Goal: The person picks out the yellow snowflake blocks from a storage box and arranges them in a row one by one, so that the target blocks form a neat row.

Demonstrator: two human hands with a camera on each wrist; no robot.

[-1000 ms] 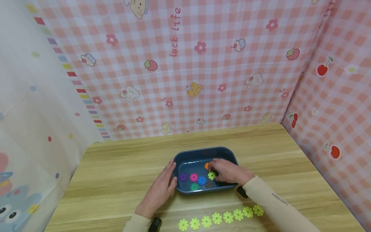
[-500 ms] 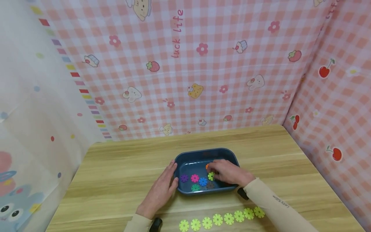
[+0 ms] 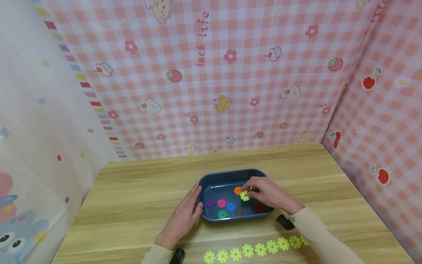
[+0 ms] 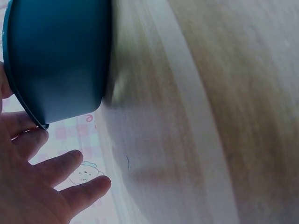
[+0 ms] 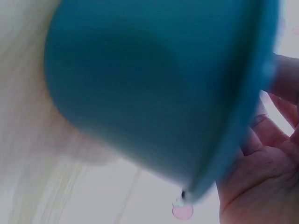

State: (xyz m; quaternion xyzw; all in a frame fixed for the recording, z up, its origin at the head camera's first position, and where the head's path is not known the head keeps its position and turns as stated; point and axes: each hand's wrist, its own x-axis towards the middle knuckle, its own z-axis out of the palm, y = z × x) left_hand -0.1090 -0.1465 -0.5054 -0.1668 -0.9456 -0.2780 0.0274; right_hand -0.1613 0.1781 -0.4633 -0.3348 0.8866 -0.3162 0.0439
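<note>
My right hand (image 3: 270, 192) pinches a yellow-green toothed plastic disc (image 3: 244, 196) between thumb and fingertips, inside the dark blue bin (image 3: 211, 178). At the bin's left end my left hand (image 3: 181, 216) rests with extended fingers against the rim. The left wrist view shows those fingers (image 4: 60, 168) spread, some right at the rim's corner. Several similar discs lie on the bin floor: orange (image 3: 237, 190), pink (image 3: 221, 203), purple (image 3: 209, 203), blue (image 3: 230, 207), green (image 3: 222, 214), brown (image 3: 239, 211) and dark red (image 3: 259, 208). In the right wrist view the bin wall hides my fingertips.
A slightly slanting row of several yellow-green discs (image 3: 247, 250) lies on the wooden table (image 3: 141, 194) nearer to me, its right end partly behind my right sleeve (image 3: 321, 231). Pink checked cloth (image 3: 197, 84) stands behind the table, with more cloth at both sides.
My right hand has risen a little and shifted right, bringing a yellow-green disc up with it. The orange and dark red discs now show more. My left hand stays at the bin.
</note>
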